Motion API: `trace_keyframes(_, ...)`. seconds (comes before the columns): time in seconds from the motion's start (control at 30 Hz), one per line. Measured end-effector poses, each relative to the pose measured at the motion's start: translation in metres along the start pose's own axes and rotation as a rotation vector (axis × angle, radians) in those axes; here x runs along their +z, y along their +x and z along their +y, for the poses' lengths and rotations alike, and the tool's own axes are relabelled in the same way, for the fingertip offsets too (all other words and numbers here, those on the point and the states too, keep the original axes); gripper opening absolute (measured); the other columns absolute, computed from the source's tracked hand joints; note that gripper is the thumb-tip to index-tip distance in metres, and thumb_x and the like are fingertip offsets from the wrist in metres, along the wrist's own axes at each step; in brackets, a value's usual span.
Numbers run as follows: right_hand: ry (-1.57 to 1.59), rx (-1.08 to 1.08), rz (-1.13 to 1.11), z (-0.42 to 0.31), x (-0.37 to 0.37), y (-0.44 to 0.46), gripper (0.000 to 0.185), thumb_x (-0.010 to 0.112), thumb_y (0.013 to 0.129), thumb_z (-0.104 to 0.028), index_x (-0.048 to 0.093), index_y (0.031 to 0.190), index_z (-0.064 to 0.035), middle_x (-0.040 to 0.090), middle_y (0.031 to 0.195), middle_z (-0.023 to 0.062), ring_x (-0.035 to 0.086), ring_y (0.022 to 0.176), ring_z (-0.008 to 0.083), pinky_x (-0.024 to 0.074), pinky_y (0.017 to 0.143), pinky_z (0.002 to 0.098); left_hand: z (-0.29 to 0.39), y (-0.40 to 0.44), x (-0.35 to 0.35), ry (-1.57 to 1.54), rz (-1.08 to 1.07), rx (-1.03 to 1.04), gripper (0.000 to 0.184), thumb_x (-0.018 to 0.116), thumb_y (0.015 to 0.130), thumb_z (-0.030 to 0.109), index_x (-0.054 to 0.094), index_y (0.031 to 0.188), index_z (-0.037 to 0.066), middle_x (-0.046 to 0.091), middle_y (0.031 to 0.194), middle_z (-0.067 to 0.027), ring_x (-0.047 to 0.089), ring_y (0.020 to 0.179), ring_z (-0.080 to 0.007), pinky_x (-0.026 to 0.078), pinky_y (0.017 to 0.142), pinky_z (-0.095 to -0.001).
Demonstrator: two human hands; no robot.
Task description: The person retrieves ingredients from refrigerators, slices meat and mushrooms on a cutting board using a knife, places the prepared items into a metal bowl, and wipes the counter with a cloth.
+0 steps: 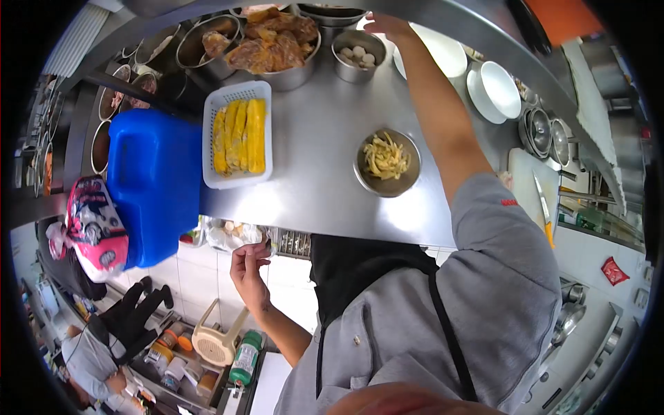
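My right arm stretches across the steel counter to its far side. There my right hand has its visible fingers extended beside the dark pots, partly cut off by the rail above. My left hand hangs at the counter's near edge, fingers loosely bent and slightly apart, with nothing visible in it. Between my arms, a steel bowl of pale yellow strips rests on the counter. A white basket holds several yellow wrapped rolls. A small steel pot with round pale balls stands near my right hand.
A large pot of browned meat stands at the back. White bowls and a knife on a cutting board are on the right. A blue plastic container borders the left. Another person is at lower left.
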State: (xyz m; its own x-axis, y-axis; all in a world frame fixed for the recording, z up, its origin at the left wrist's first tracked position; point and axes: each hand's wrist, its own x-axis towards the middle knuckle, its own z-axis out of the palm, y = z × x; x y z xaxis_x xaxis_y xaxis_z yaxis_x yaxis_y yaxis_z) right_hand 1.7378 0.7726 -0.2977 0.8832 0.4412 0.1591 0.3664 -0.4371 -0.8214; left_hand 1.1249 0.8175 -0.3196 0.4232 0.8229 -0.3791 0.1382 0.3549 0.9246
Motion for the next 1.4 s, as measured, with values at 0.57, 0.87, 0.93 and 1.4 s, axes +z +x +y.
trace_keyframes(0.57, -0.220, -0.092, -0.281, 0.116, -0.161, -0.334, 0.052, 0.065, 0.089, -0.023, 0.050, 0.133, -0.0023, 0.062, 0.119, 0.0225, 0.062, 0.106, 0.0354, 0.0514, 0.088, 0.0438, -0.115, -0.217, -0.017, 0.041, 0.310, -0.230, 0.018, 0.059, 0.097, 0.022, 0.060, 0.100, 0.004, 0.069, 0.093, -0.0113, 0.066, 0.074, -0.0153, 0.051, 0.064, -0.0257)
trace_keyframes(0.87, -1.093, -0.094, -0.339, 0.187, -0.255, -0.472, 0.050, 0.056, 0.085, -0.008, 0.048, 0.134, -0.0037, 0.053, 0.129, 0.0257, 0.045, 0.126, 0.0396, 0.0433, 0.099, 0.0501, -0.204, -0.354, -0.034, -0.009, 0.439, -0.202, 0.022, 0.058, 0.097, 0.024, 0.060, 0.101, 0.002, 0.069, 0.092, -0.0099, 0.065, 0.073, -0.0160, 0.050, 0.062, -0.0284)
trace_keyframes(0.93, -1.047, -0.663, 0.049, 0.246, -0.253, -0.449, 0.039, 0.052, 0.085, -0.003, 0.057, 0.123, -0.0006, 0.059, 0.121, 0.0229, 0.052, 0.117, 0.0361, 0.0461, 0.092, 0.0475, -0.236, -0.408, -0.044, 0.031, 0.454, -0.184, 0.024, 0.059, 0.097, 0.026, 0.060, 0.101, 0.002, 0.068, 0.092, -0.0102, 0.065, 0.074, -0.0159, 0.051, 0.063, -0.0276)
trace_keyframes(1.4, -1.133, -0.905, -0.161, 0.138, -0.167, -0.539, 0.026, 0.055, 0.086, -0.015, 0.063, 0.108, -0.0031, 0.070, 0.096, 0.0168, 0.069, 0.090, 0.0316, 0.0531, 0.084, 0.0427, -0.586, -1.047, -0.098, -1.059, 1.528, -0.128, 0.017, 0.056, 0.092, 0.019, 0.058, 0.100, 0.004, 0.065, 0.090, -0.0139, 0.066, 0.079, -0.0257, 0.059, 0.071, -0.0392)
